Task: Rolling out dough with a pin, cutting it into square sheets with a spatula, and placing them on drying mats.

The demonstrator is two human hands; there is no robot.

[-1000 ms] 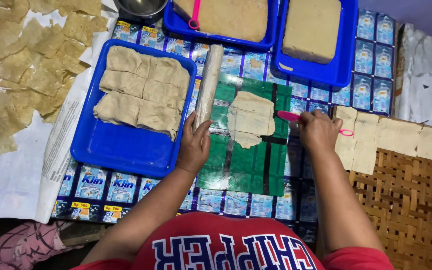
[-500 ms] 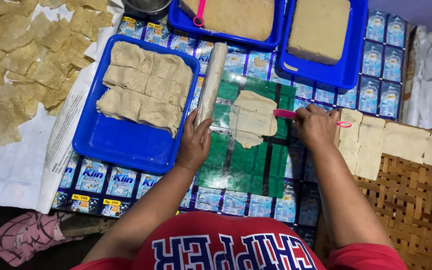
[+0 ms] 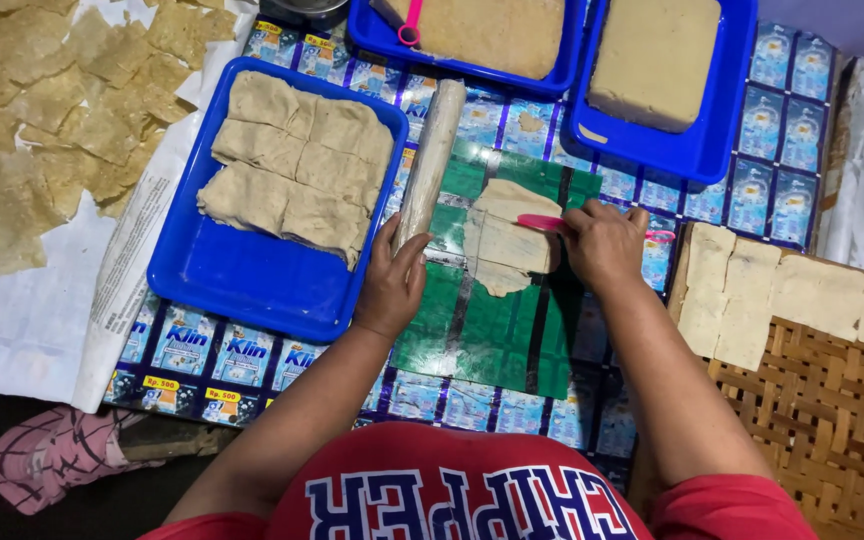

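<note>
A thin, pale sheet of flattened dough (image 3: 505,238) lies on a green plastic mat (image 3: 492,320), near its upper edge. The right hand (image 3: 602,243) is closed around a pink plastic cutter (image 3: 542,222), whose blade rests on the sheet's right part. The left hand (image 3: 392,280) lies with loosely curled fingers against the lower end of a dough-coated rolling pin (image 3: 430,160), just left of the sheet. Beside the pin, a blue plastic tray (image 3: 242,290) holds stacked dough squares (image 3: 297,165). Two more blue trays (image 3: 697,150) with thick beige slabs sit above. Cut pieces (image 3: 742,290) lie on a woven bamboo rack (image 3: 832,420) at right.
</note>
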